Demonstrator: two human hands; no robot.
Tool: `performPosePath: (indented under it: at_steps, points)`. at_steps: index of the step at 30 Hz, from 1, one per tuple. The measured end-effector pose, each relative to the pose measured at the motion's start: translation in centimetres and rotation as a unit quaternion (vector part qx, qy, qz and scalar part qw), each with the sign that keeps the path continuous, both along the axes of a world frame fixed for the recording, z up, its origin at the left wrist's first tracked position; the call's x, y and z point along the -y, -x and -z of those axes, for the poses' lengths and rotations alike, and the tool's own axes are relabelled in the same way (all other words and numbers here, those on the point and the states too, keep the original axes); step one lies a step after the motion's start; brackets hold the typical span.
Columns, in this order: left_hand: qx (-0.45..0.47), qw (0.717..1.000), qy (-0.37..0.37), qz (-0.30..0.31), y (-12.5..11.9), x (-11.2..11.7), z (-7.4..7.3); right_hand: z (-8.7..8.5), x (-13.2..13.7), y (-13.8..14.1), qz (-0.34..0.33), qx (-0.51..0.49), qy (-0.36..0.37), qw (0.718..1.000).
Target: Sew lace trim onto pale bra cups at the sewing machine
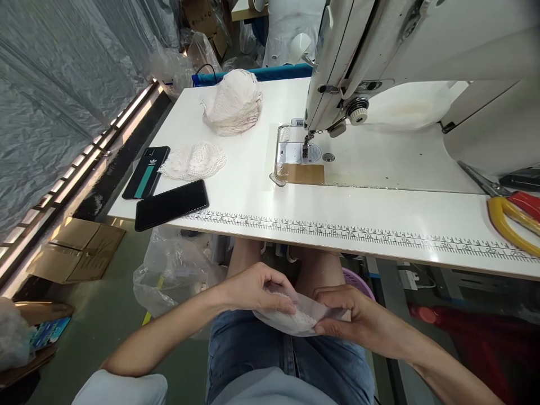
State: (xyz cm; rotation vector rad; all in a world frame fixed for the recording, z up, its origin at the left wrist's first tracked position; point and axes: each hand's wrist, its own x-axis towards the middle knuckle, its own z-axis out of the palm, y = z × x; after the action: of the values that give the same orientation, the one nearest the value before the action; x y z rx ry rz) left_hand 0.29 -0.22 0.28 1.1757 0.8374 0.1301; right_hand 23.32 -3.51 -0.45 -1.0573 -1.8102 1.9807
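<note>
A lace piece (297,322) is pinched at its edges by the left hand (255,289) and the right hand (352,315); gripped loosely, it could slip beneath them.

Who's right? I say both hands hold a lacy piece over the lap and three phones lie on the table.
No: the head view shows two phones on the table, not three. The left hand and right hand hold the lacy piece over the lap.
</note>
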Motion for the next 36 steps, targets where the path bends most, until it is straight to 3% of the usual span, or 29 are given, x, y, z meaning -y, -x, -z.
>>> performPosePath:
  at_steps: [4,10,20,26,31,36]
  points:
    - [-0.006,1.0,-0.002,0.01,0.9,0.3,0.6,0.0,0.1,-0.8,0.017,0.002,0.026,1.0]
    - [-0.006,0.999,-0.008,-0.045,0.3,0.5,1.3,0.1,0.7,-1.9,0.004,0.026,0.038,0.999]
    - [0.105,0.985,0.101,-0.088,-0.4,1.3,1.7,-0.1,0.5,-2.3,0.014,-0.012,0.01,1.0]
    - [0.068,0.988,0.091,-0.103,-0.7,1.4,1.9,0.2,0.8,-2.4,0.014,-0.01,0.023,1.0]
    - [0.078,0.988,0.084,-0.103,-1.3,1.3,1.2,0.6,1.6,-1.7,0.066,-0.011,0.061,0.996]
    - [0.039,0.988,0.051,-0.143,-1.3,1.3,0.9,0.9,1.7,-0.9,0.093,-0.034,0.01,0.995]
